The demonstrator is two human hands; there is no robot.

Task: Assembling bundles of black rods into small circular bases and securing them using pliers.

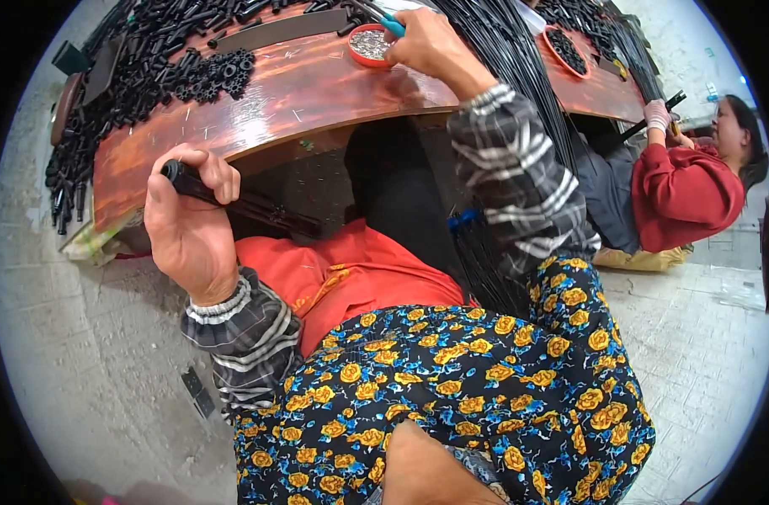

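Observation:
My left hand [191, 227] is raised in front of the table's near edge, fingers curled round a slim black tubular piece [250, 206]. One hollow round end of it shows at the thumb, while its long dark shaft runs right and down toward my lap. Over the tabletop, my right hand [431, 44] grips teal-handled pliers [393, 23], whose metal part points up and left. Just below that hand stands a round red bowl [355, 57] with small silvery metal bits; my fingers overlap its right rim.
Piles of black plastic parts [161, 50] cover the table's [317, 84] back left. Bundled thin black rods [502, 50] cross it at right, beside a red dish of black pieces [561, 52]. A co-worker in a red top [687, 198] sits on the right.

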